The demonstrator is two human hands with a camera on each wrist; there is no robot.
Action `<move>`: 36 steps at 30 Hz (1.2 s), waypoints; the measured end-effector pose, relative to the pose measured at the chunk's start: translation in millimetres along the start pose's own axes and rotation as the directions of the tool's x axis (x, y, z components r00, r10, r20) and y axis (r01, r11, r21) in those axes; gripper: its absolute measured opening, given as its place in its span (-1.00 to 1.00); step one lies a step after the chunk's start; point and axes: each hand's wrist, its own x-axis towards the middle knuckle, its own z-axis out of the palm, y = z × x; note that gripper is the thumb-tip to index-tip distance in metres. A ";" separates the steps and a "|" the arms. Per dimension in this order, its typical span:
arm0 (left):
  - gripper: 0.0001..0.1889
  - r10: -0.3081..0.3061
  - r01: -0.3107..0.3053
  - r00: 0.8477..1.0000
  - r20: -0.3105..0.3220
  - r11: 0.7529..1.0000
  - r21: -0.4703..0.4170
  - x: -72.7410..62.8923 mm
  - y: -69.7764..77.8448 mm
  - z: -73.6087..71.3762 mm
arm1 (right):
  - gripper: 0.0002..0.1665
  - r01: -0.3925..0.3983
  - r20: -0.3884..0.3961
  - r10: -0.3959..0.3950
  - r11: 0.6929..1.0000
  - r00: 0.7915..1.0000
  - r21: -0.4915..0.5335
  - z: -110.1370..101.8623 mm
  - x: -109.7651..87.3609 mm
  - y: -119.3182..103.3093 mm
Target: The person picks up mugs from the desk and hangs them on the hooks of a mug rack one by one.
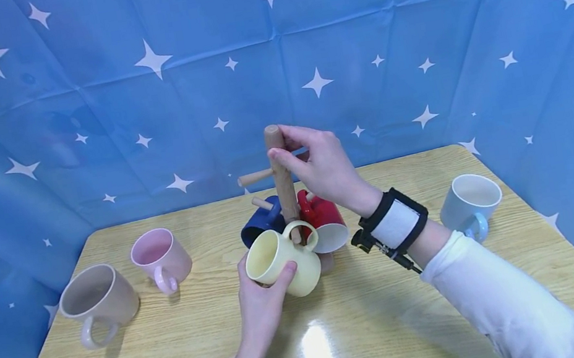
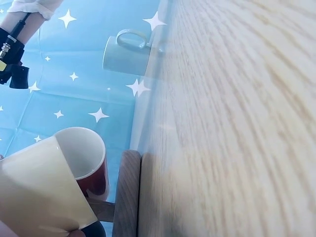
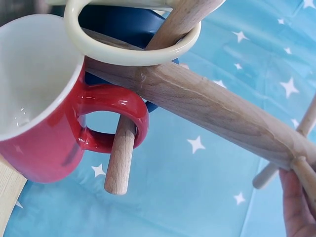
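My left hand (image 1: 261, 302) holds a pale yellow mug (image 1: 304, 270) by its body, thumb along the side, mouth tilted to the left. The mug's handle (image 3: 128, 58) loops around a lower peg (image 3: 173, 24) of a wooden mug tree in the right wrist view. My right hand (image 1: 324, 164) pinches the top of the tree's post (image 1: 285, 188) between thumb and fingers. A red mug (image 1: 327, 216) hangs by its handle from a peg on the right. Behind the yellow mug, a dark blue mug (image 1: 257, 229) hangs on the left, partly hidden.
On the wooden table (image 1: 197, 356), a pink mug (image 1: 173, 259) and a larger beige mug (image 1: 114, 300) stand at the left. A light blue mug (image 1: 463, 207) stands at the right. Bare upper pegs (image 1: 255, 178) stick out from the post. A blue star-patterned cloth (image 1: 218, 27) hangs behind.
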 end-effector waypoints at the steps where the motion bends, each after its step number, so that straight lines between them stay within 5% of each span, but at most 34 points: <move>1: -0.18 -0.001 0.001 1.000 0.002 1.000 0.001 0.1 -0.1 0.0 | -0.50 0.000 0.000 0.000 1.000 1.000 0.001 0.3 0.2 0.7; 36: -0.01 -0.038 0.039 0.999 -0.021 0.998 0.041 -0.7 -0.9 1.7 | -0.49 -0.002 -0.003 0.002 1.000 1.000 -0.003 0.4 -0.8 2.2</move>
